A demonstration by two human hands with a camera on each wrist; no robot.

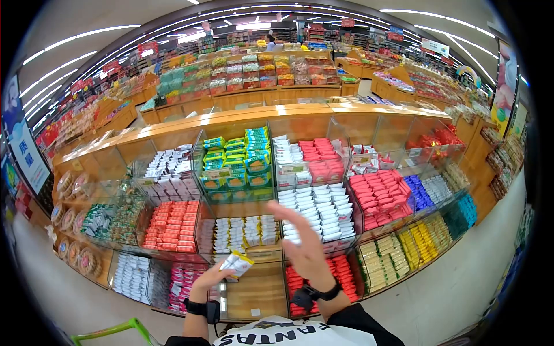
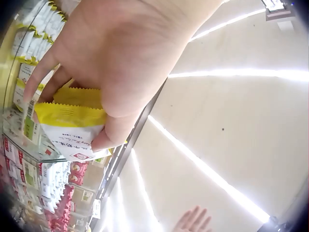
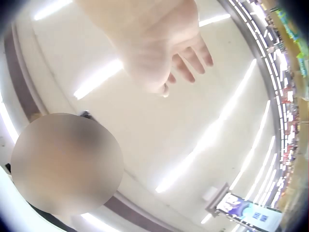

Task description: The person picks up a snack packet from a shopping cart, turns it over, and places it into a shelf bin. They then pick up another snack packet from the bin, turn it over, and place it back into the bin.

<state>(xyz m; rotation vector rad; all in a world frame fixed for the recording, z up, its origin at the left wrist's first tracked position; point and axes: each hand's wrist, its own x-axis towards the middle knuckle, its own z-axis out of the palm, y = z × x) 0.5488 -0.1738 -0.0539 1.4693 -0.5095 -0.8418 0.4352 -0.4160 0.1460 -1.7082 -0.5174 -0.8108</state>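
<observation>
Wooden shelving [image 1: 231, 119] — bright ceiling lights [image 1: 86, 40].

Supermarket: snack bins [image 1: 317, 210] with price tags, aisles of shelves, hanging signs [image 1: 435, 47], strip lights [image 1: 81, 43].

Viewed remotely, I logged the packets [image 2: 72, 117] as thin plastic film, slightly glossy, edges crimped and saw-toothed. Bins [image 1: 205, 233]: clear plastic by look, shiny, smooth. I read the shelf [image 1: 231, 117] as wood-grained, with a soft sheen. Sleeve [image 1: 369, 324]: matt cloth. Strap [image 1: 331, 292]: dark, matt. Floor [image 1: 427, 294] looked smooth; ceiling [image 2: 231, 121], matt. I couldn't tell the strap's material.
</observation>
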